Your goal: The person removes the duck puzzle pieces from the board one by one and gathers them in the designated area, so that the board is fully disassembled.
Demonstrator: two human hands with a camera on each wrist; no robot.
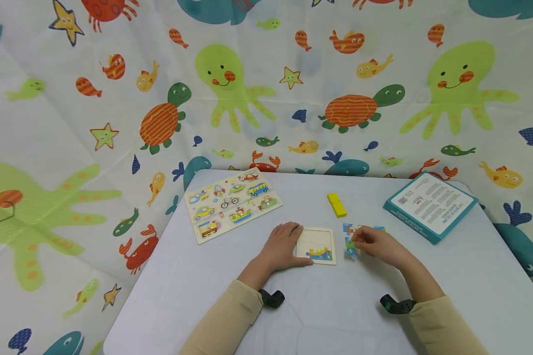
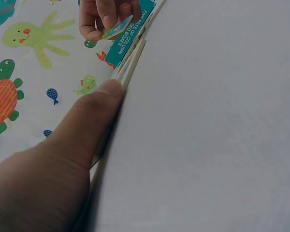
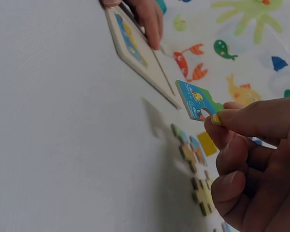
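A small square wooden puzzle tray (image 1: 306, 236) lies on the table with some joined pieces (image 1: 321, 253) along its near side. My left hand (image 1: 281, 249) holds the tray at its left side, the thumb along the near edge and the fingers at the far left corner. Just right of the tray, my right hand (image 1: 377, 245) pinches a blue and green puzzle piece (image 3: 198, 100) between thumb and index finger. That piece is tilted and raised above the table, with a small yellow fish printed on it. Other loose puzzle pieces (image 3: 201, 193) lie beneath and beyond the right hand.
A yellow block (image 1: 336, 204) lies behind the loose pieces. At the back left is a wooden board (image 1: 231, 202) with vehicle pictures. A teal and white box (image 1: 431, 206) sits at the back right. A cloth printed with sea animals (image 1: 248, 143) hangs behind the white table (image 1: 328, 315).
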